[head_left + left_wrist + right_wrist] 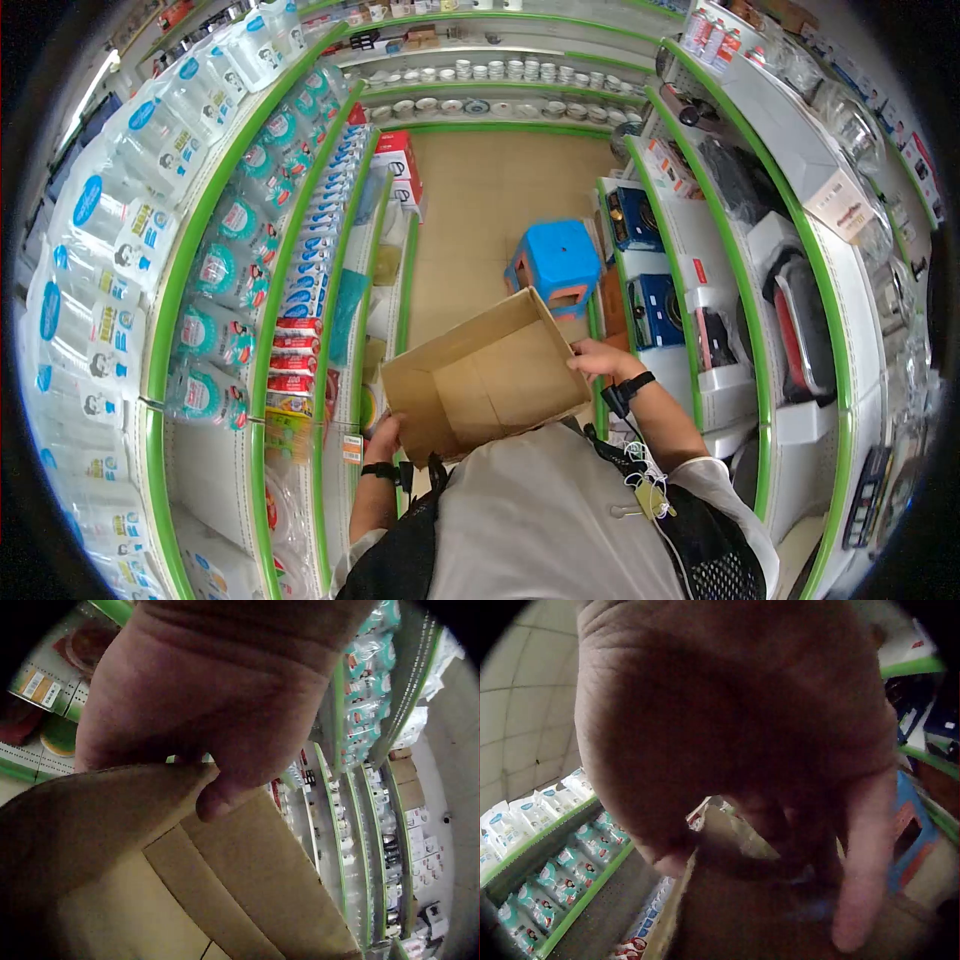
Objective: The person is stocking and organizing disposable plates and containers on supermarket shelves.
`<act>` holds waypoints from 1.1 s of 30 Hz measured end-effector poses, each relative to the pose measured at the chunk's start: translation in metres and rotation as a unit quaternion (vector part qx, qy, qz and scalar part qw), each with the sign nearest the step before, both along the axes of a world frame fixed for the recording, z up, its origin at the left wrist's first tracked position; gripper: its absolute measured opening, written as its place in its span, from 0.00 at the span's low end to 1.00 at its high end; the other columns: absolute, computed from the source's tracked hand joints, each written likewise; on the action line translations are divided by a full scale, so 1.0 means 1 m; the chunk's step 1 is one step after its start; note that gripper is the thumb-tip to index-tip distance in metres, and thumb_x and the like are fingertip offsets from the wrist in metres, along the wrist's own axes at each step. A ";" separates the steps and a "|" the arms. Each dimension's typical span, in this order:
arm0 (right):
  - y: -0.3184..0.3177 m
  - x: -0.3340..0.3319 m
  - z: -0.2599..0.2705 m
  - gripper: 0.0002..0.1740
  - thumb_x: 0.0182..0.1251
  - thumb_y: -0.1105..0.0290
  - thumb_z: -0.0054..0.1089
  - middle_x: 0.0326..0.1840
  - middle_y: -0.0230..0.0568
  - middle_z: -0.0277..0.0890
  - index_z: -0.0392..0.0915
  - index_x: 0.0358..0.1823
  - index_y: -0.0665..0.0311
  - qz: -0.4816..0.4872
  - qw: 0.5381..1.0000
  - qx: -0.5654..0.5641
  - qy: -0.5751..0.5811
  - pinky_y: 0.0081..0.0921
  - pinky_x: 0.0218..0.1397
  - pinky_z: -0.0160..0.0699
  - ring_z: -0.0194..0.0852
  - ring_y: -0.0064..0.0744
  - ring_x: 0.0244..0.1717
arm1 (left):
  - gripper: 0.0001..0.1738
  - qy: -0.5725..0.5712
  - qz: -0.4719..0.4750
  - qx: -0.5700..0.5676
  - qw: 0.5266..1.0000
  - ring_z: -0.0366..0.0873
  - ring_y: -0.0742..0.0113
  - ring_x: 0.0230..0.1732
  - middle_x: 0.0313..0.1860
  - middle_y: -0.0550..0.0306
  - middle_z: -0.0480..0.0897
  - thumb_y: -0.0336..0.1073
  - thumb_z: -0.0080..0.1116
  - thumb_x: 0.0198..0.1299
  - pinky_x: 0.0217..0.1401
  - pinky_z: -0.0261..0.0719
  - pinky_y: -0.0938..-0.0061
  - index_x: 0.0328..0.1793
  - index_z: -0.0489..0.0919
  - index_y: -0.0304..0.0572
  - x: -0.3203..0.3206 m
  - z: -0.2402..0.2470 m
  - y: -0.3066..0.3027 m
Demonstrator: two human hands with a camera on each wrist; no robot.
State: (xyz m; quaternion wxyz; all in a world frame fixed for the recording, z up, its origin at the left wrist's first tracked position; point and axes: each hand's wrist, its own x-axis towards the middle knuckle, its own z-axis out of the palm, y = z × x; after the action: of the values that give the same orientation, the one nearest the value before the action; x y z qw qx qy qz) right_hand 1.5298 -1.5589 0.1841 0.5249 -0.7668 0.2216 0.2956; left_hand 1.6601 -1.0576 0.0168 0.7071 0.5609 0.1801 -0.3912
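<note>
An open cardboard box [560, 375], tilted with its open side toward me, hangs between both hands in front of the body in the head view. My left hand [385, 437] grips its left edge low down. In the left wrist view the left thumb [221, 799] lies over the brown cardboard wall, with the other fingers hidden behind it. My right hand [605, 360] pinches the right rim near the upper corner. The right wrist view shows the right hand [735, 735] over the cardboard edge, one finger stretched down along the wall. Inside the box a paler patch shows thin lines.
A blue plastic stool [555, 250] stands on the aisle floor [450, 220] just beyond the box. Green-edged shelves line both sides, with wrapped packs [215, 270] on the left and boxed goods [655, 310] on the right. Bowls [490, 72] fill the far shelf.
</note>
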 end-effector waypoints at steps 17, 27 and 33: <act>-0.178 0.269 -0.050 0.32 0.60 0.63 0.62 0.53 0.52 0.79 0.70 0.64 0.71 0.204 0.975 0.018 -0.089 0.36 0.38 0.82 0.82 0.41 0.45 | 0.24 -0.214 -0.015 0.228 0.950 0.82 0.57 0.47 0.51 0.49 0.84 0.25 0.49 0.56 0.46 0.80 0.67 0.61 0.77 0.29 0.025 -0.007 -0.116; -0.203 0.354 -0.071 0.27 0.57 0.63 0.63 0.53 0.55 0.82 0.77 0.57 0.72 0.294 0.943 -0.056 -0.142 0.37 0.54 0.79 0.82 0.44 0.52 | 0.14 -0.175 0.119 0.306 0.928 0.81 0.59 0.44 0.45 0.50 0.85 0.28 0.52 0.55 0.45 0.78 0.67 0.47 0.82 0.38 0.054 0.077 -0.210; -0.183 0.389 -0.059 0.25 0.58 0.65 0.62 0.47 0.51 0.84 0.78 0.55 0.72 0.286 0.946 -0.079 -0.129 0.34 0.48 0.80 0.83 0.38 0.46 | 0.24 -0.208 0.117 0.284 0.929 0.81 0.61 0.34 0.42 0.53 0.86 0.26 0.47 0.55 0.32 0.78 0.67 0.59 0.79 0.34 0.082 0.047 -0.189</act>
State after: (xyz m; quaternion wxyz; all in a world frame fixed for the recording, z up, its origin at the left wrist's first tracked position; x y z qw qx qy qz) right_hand 1.9185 -1.7419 0.1247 0.3805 -0.8684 -0.0537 0.3133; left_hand 1.7423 -1.2467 0.0639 0.5807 0.7818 0.1969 -0.1130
